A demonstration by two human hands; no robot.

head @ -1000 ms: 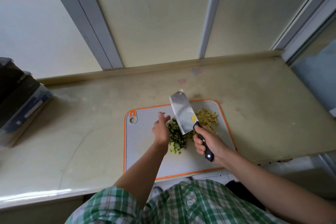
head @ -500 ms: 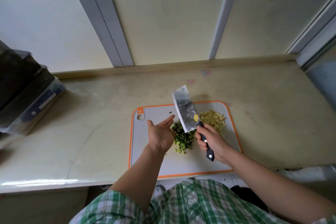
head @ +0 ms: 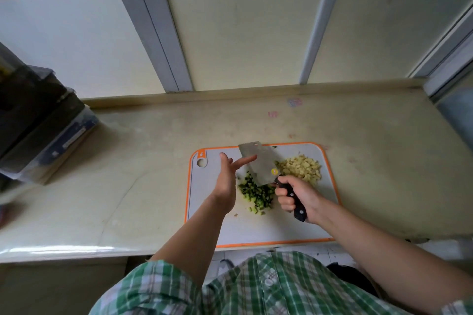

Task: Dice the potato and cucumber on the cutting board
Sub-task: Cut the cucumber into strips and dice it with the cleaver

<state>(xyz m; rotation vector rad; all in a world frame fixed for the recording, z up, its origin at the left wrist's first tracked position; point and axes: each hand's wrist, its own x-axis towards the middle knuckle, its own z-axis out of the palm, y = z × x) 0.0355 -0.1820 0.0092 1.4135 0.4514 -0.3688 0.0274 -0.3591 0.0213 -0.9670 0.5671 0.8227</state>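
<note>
A grey cutting board (head: 256, 227) with an orange rim lies at the counter's front edge. A pile of diced green cucumber (head: 256, 195) sits in its middle. A pile of diced pale potato (head: 300, 167) sits at its back right. My right hand (head: 298, 195) grips the black handle of a cleaver (head: 258, 163), whose blade is raised and tilted over the cucumber. My left hand (head: 226, 178) is lifted above the board, fingers spread, one fingertip touching the flat of the blade.
The beige counter (head: 143, 161) ends at a window sill behind. Dark stacked boxes (head: 33, 123) stand at the far left. A green plaid shirt (head: 256, 286) fills the bottom of the view.
My left hand lifted off the cucumber pile and opened, its fingers now reaching to the blade. The cleaver stays raised, tilted a little flatter.
</note>
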